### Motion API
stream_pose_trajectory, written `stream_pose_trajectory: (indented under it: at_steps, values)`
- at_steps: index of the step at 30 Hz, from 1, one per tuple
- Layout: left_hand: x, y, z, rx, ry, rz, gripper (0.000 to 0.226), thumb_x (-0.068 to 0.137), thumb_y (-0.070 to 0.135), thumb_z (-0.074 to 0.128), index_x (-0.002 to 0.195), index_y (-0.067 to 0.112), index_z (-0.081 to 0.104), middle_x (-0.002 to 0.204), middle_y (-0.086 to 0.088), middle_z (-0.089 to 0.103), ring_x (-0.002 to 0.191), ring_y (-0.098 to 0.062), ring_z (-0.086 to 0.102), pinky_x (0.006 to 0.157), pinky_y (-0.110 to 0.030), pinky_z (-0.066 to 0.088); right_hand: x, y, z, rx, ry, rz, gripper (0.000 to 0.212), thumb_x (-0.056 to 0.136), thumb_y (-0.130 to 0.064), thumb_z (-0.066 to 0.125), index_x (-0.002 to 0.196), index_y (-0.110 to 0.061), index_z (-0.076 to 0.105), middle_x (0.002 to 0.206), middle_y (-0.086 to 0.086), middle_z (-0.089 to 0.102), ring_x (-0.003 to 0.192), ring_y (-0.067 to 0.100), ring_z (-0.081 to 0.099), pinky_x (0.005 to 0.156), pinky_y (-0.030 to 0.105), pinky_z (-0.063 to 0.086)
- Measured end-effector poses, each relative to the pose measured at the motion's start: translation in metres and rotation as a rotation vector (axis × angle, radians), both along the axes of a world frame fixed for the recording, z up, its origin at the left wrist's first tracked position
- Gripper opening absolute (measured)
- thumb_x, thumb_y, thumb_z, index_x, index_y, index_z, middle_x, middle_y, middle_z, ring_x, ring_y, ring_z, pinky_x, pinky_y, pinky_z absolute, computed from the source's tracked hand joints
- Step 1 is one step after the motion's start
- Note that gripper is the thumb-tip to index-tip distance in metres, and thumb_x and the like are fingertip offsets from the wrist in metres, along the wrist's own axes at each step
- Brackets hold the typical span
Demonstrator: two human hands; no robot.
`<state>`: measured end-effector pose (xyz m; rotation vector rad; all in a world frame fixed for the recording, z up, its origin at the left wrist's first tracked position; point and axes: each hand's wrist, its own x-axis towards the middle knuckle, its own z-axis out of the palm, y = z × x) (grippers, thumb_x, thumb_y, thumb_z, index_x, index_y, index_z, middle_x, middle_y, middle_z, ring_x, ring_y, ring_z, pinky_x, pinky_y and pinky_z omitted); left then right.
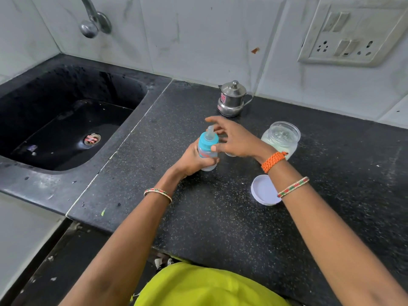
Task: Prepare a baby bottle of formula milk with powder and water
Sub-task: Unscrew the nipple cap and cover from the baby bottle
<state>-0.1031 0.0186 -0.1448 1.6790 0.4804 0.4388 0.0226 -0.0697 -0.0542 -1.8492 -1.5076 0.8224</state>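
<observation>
A small clear baby bottle [208,149] with a blue collar and a clear teat stands on the black counter [198,217]. My left hand [191,161] grips its body from the left. My right hand [234,138] hovers beside the teat with fingers spread; its thumb touches the blue collar. Right of my hands stands an open clear jar [281,138] holding whitish powder. Its white lid [263,193] lies flat on the counter, partly under my right wrist.
A lidded steel pot [231,99] stands against the tiled wall behind the bottle. A black sink [66,120] with a wall tap [92,21] lies to the left. A switch and socket plate [353,34] is on the wall at upper right.
</observation>
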Motion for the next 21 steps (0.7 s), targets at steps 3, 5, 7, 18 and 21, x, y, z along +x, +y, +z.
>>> stream_pose_trajectory:
  at_steps: [3, 5, 7, 18, 21]
  values:
    - [-0.001, -0.002, 0.002, 0.011, -0.005, -0.008, 0.048, 0.078, -0.016, 0.061, 0.119, 0.006, 0.049, 0.095, 0.005, 0.062, 0.079, 0.005, 0.061, 0.071, -0.013, 0.048, -0.013, -0.008, -0.01, 0.107, 0.038, -0.216, 0.069, 0.07, -0.025, 0.084, 0.123, -0.01, 0.042, 0.109, 0.002, 0.052, 0.093, 0.01, 0.054, 0.081, 0.022, 0.047]
    - [-0.002, -0.001, 0.003, 0.016, -0.005, -0.02, 0.043, 0.076, -0.012, 0.062, 0.113, 0.007, 0.05, 0.09, 0.006, 0.061, 0.076, 0.004, 0.06, 0.07, -0.014, 0.048, -0.027, -0.012, -0.021, 0.211, -0.03, -0.336, 0.061, 0.067, -0.034, 0.085, 0.106, -0.01, 0.046, 0.099, 0.002, 0.053, 0.084, 0.01, 0.05, 0.071, 0.017, 0.042]
    - [-0.004, -0.001, 0.005, 0.007, 0.003, -0.039, 0.04, 0.071, 0.0, 0.064, 0.109, 0.006, 0.052, 0.086, 0.008, 0.061, 0.074, 0.001, 0.06, 0.068, -0.016, 0.047, -0.036, -0.014, -0.028, 0.291, -0.088, -0.411, 0.05, 0.07, -0.033, 0.083, 0.095, -0.01, 0.047, 0.09, 0.001, 0.052, 0.077, 0.01, 0.047, 0.064, 0.014, 0.038]
    - [-0.004, -0.002, 0.001, 0.006, -0.013, 0.003, 0.048, 0.077, -0.011, 0.067, 0.115, 0.012, 0.05, 0.098, 0.002, 0.062, 0.083, 0.001, 0.063, 0.075, -0.017, 0.05, -0.028, -0.018, -0.016, 0.238, 0.068, -0.23, 0.049, 0.086, 0.007, 0.055, 0.131, -0.011, 0.046, 0.131, 0.007, 0.058, 0.118, 0.011, 0.053, 0.103, 0.027, 0.042]
    - [-0.004, -0.005, 0.002, 0.008, -0.032, 0.004, 0.046, 0.075, -0.005, 0.069, 0.114, 0.012, 0.051, 0.097, 0.004, 0.064, 0.083, 0.001, 0.063, 0.075, -0.018, 0.05, -0.039, -0.017, -0.019, 0.303, 0.062, -0.3, 0.044, 0.085, 0.001, 0.059, 0.126, -0.008, 0.047, 0.127, 0.007, 0.053, 0.116, 0.014, 0.051, 0.101, 0.028, 0.044]
